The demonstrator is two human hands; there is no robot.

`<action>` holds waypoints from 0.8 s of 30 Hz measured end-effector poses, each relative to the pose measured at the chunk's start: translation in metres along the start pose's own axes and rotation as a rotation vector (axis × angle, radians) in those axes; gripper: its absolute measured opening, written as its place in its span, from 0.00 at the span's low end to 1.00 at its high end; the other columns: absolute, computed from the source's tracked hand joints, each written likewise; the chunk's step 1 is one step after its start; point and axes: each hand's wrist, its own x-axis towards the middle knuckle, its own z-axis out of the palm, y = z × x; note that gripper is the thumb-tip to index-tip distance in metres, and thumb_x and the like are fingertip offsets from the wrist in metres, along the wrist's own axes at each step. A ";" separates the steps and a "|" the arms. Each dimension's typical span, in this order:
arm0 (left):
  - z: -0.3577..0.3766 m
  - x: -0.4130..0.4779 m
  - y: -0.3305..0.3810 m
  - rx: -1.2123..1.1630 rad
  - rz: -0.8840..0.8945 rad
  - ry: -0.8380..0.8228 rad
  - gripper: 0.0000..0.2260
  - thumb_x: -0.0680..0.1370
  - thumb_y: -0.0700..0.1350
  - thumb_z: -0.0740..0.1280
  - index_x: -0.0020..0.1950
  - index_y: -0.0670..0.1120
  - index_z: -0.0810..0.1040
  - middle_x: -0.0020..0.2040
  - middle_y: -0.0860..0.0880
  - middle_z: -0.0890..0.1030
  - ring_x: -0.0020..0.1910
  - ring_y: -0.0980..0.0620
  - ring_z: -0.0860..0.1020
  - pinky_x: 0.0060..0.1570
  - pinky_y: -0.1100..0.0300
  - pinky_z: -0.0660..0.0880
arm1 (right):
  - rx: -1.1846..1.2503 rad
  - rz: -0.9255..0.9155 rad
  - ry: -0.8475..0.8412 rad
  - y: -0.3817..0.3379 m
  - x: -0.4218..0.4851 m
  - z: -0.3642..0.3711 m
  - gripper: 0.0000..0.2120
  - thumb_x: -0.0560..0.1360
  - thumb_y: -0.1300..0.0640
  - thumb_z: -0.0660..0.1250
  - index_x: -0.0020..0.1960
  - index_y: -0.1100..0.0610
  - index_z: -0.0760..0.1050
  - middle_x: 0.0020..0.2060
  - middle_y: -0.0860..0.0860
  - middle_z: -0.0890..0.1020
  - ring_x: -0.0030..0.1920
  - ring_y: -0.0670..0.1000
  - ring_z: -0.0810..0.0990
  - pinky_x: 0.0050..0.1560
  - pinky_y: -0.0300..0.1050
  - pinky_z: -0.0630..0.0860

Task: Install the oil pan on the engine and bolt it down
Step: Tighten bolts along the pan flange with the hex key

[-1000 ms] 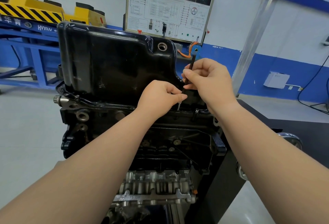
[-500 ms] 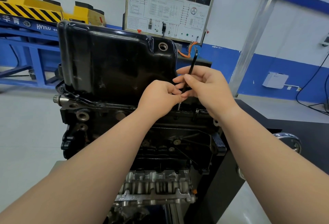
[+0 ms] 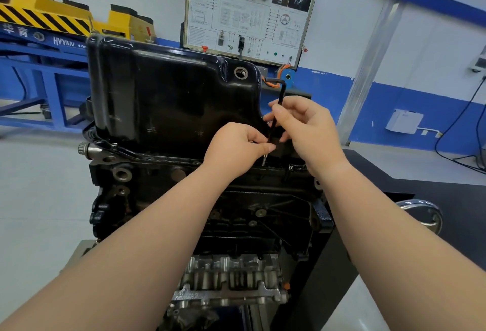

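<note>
The shaft of the hex key (image 3: 282,91) is partly hidden by the left hand (image 3: 236,144) and right hand (image 3: 306,125); what its tip meets at the oil pan (image 3: 171,99) rim is too small to tell.

A glossy black pressed-metal oil pan (image 3: 168,99) sits on the dark cast engine block (image 3: 263,212). At the pan's near right flange, the right hand (image 3: 307,128) pinches the upright shaft of a black L-shaped hex key (image 3: 282,93), whose short arm points left. The left hand (image 3: 236,144) pinches the shaft lower down, just above its tip.
</note>
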 end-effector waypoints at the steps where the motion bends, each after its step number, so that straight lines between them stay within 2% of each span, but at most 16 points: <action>1: 0.000 0.000 0.000 0.001 -0.004 0.000 0.04 0.73 0.50 0.70 0.45 0.51 0.83 0.32 0.57 0.77 0.33 0.60 0.74 0.36 0.64 0.70 | -0.023 -0.026 -0.017 -0.002 0.002 -0.003 0.05 0.77 0.59 0.64 0.50 0.52 0.78 0.40 0.44 0.84 0.45 0.40 0.81 0.42 0.32 0.75; 3: 0.000 0.001 0.000 0.005 -0.008 -0.002 0.06 0.74 0.50 0.70 0.47 0.50 0.83 0.31 0.58 0.75 0.33 0.60 0.74 0.37 0.65 0.71 | -0.056 -0.063 -0.075 -0.006 0.006 -0.007 0.08 0.78 0.60 0.62 0.52 0.51 0.78 0.43 0.42 0.84 0.50 0.37 0.80 0.49 0.29 0.74; 6: 0.001 0.001 0.000 0.008 -0.017 0.005 0.06 0.73 0.50 0.70 0.47 0.50 0.83 0.30 0.57 0.74 0.33 0.60 0.73 0.36 0.65 0.70 | -0.056 -0.060 -0.168 -0.007 0.013 -0.009 0.10 0.79 0.61 0.60 0.53 0.50 0.78 0.44 0.43 0.85 0.53 0.37 0.79 0.49 0.25 0.71; 8: 0.001 0.001 0.000 0.015 -0.017 0.008 0.07 0.73 0.50 0.70 0.48 0.50 0.83 0.30 0.57 0.74 0.32 0.59 0.73 0.36 0.65 0.70 | -0.026 -0.047 -0.173 -0.004 0.014 -0.008 0.11 0.79 0.61 0.60 0.50 0.51 0.79 0.42 0.44 0.86 0.52 0.39 0.80 0.49 0.25 0.71; 11: 0.002 0.001 0.000 0.034 -0.010 0.013 0.07 0.73 0.51 0.70 0.48 0.51 0.83 0.30 0.57 0.75 0.32 0.59 0.74 0.35 0.65 0.69 | 0.058 -0.026 -0.109 0.003 0.015 -0.008 0.10 0.78 0.61 0.62 0.45 0.51 0.80 0.37 0.45 0.85 0.48 0.41 0.82 0.48 0.29 0.73; 14: 0.002 0.001 0.000 0.029 -0.018 0.029 0.06 0.72 0.52 0.71 0.46 0.52 0.83 0.27 0.57 0.74 0.28 0.61 0.72 0.32 0.66 0.67 | 0.054 -0.006 -0.106 0.004 0.019 -0.008 0.11 0.74 0.59 0.68 0.36 0.47 0.81 0.35 0.47 0.85 0.44 0.43 0.82 0.50 0.37 0.75; 17: 0.003 0.001 0.000 0.034 -0.016 0.044 0.06 0.72 0.53 0.71 0.45 0.52 0.84 0.25 0.58 0.72 0.26 0.62 0.71 0.30 0.67 0.65 | 0.068 0.023 -0.119 0.005 0.023 -0.011 0.15 0.72 0.60 0.71 0.29 0.48 0.76 0.31 0.49 0.84 0.41 0.47 0.83 0.51 0.42 0.76; 20: 0.004 0.002 0.000 0.043 -0.017 0.048 0.06 0.73 0.52 0.70 0.45 0.53 0.83 0.25 0.58 0.72 0.26 0.61 0.71 0.31 0.66 0.66 | 0.043 0.020 -0.146 0.009 0.024 -0.014 0.11 0.73 0.58 0.70 0.32 0.52 0.74 0.33 0.49 0.84 0.43 0.48 0.83 0.53 0.43 0.76; 22: 0.004 0.002 -0.001 0.043 -0.020 0.041 0.06 0.73 0.52 0.70 0.45 0.52 0.83 0.26 0.58 0.72 0.28 0.61 0.72 0.32 0.66 0.66 | 0.036 0.001 -0.207 0.009 0.024 -0.017 0.06 0.75 0.57 0.67 0.40 0.50 0.79 0.39 0.47 0.85 0.48 0.46 0.83 0.52 0.38 0.75; 24: 0.004 0.003 -0.001 0.046 -0.019 0.033 0.06 0.73 0.52 0.70 0.46 0.52 0.83 0.27 0.59 0.73 0.29 0.61 0.72 0.32 0.67 0.67 | 0.084 0.005 -0.267 0.010 0.025 -0.019 0.08 0.76 0.59 0.64 0.49 0.49 0.79 0.43 0.46 0.85 0.53 0.44 0.81 0.51 0.31 0.73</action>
